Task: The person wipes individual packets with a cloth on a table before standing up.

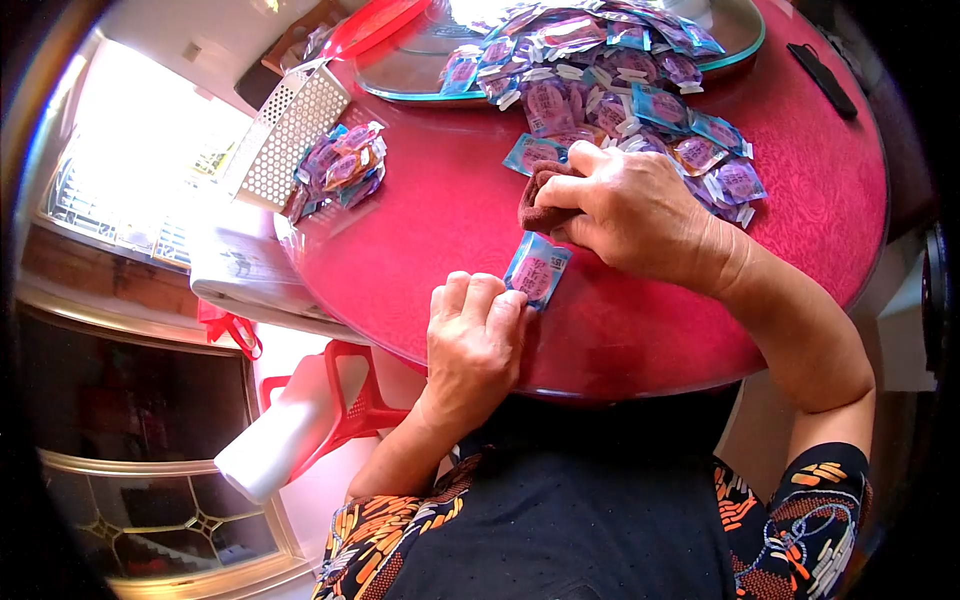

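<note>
My left hand [472,335] is near the front edge of the red table, fingers curled, with its thumb at the lower corner of a small blue and purple packet [537,272]. That packet lies flat on the tabletop with printed characters facing up. Just beyond it, my right hand [640,210] grips a bunched brown cloth [545,198] between thumb and fingers. Behind the cloth, a large heap of similar packets [640,70] spreads down from a teal-rimmed tray [400,80]; part of the heap is hidden by my right hand.
A smaller pile of packets [342,165] sits at the left of the round red table [400,250], beside a white perforated basket [295,135]. A dark remote-like object [822,80] lies at the far right. Below the table's left edge stands a red plastic stool [365,400].
</note>
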`<state>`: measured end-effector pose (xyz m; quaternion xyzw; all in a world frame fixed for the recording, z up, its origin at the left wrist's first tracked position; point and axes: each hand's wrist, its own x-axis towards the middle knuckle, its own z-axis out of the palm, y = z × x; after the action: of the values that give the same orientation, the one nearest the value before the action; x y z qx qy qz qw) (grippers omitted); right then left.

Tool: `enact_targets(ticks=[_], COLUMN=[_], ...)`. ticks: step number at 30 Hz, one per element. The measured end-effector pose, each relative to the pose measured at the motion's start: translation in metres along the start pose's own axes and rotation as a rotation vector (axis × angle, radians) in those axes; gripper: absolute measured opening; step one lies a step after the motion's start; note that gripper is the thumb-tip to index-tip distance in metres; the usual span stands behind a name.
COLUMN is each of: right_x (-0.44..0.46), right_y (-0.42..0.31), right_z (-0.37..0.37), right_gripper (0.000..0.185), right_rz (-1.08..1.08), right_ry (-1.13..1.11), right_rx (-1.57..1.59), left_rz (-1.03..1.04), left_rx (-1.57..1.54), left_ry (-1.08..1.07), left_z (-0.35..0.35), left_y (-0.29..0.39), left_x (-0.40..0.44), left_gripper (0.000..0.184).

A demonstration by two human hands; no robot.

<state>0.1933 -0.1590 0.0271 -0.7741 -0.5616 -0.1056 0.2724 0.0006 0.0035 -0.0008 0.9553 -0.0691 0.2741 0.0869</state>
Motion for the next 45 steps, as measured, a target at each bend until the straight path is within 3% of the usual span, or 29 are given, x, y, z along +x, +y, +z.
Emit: enact_targets(ticks=[7, 10, 11, 12, 14, 16, 18, 21, 25, 29, 30, 35, 38, 40, 45], right_x=[0.003, 0.002, 0.003, 0.003, 0.004, 0.006, 0.005, 0.004, 0.002, 0.006, 0.004, 0.007, 0.005, 0.006, 0.008], right_y=[0.003, 0.005, 0.004, 0.003, 0.000, -0.002, 0.000, 0.001, 0.000, -0.013, -0.024, -0.022, -0.025, -0.033, -0.020], right_z=[-0.008, -0.007, -0.008, -0.011, -0.014, -0.017, -0.017, -0.013, -0.001, 0.017, 0.017, 0.022, 0.020, 0.018, 0.018], right_gripper=[0.022, 0.022, 0.023, 0.023, 0.021, 0.018, 0.017, 0.017, 0.020, 0.015, 0.015, 0.021, 0.019, 0.017, 0.020], right_rz=[-0.006, -0.041, -0.039, -0.038, -0.030, -0.022, -0.032, -0.028, -0.113, -0.390, -0.376, -0.150, -0.170, -0.324, -0.191], right_ry=[0.054, 0.083, 0.102, 0.121, 0.152, 0.183, 0.166, 0.116, 0.129, 0.173, 0.026, -0.027, 0.019, 0.008, -0.074], right_rx=[0.048, 0.069, 0.072, 0.075, 0.091, 0.109, 0.093, 0.076, -0.036, -0.029, -0.093, -0.230, -0.286, -0.160, -0.189], left_rz=[-0.028, -0.044, -0.149, -0.379, -0.698, -0.863, -0.815, -0.615, -0.262, -0.120, -0.115, -0.082, -0.080, -0.086, -0.096], left_rx=[0.040, -0.081, -0.270, -0.481, -0.986, -1.040, -0.884, -0.202, -0.132, -0.049, -0.042, -0.104, -0.111, -0.107, -0.066], left_ry=[0.003, 0.082, 0.086, -0.003, 0.092, -0.009, 0.003, 0.045, 0.221, 0.072, 0.055, 0.086, 0.091, 0.090, 0.084], left_z=[0.002, 0.004, 0.000, -0.015, -0.017, -0.027, -0.020, -0.019, -0.010, -0.005, -0.007, -0.004, -0.004, -0.003, -0.004], left_y=[0.001, -0.006, -0.007, 0.003, 0.002, -0.009, -0.016, -0.017, -0.023, -0.004, -0.003, -0.007, -0.006, -0.007, -0.005], left_x=[0.006, 0.004, 0.003, 0.007, 0.005, 0.010, 0.007, 0.005, -0.011, -0.015, -0.015, -0.014, -0.015, -0.017, -0.013], left_gripper=[0.016, 0.015, 0.013, 0.007, 0.004, 0.007, 0.009, 0.011, 0.015, 0.023, 0.026, 0.030, 0.032, 0.028, 0.024])
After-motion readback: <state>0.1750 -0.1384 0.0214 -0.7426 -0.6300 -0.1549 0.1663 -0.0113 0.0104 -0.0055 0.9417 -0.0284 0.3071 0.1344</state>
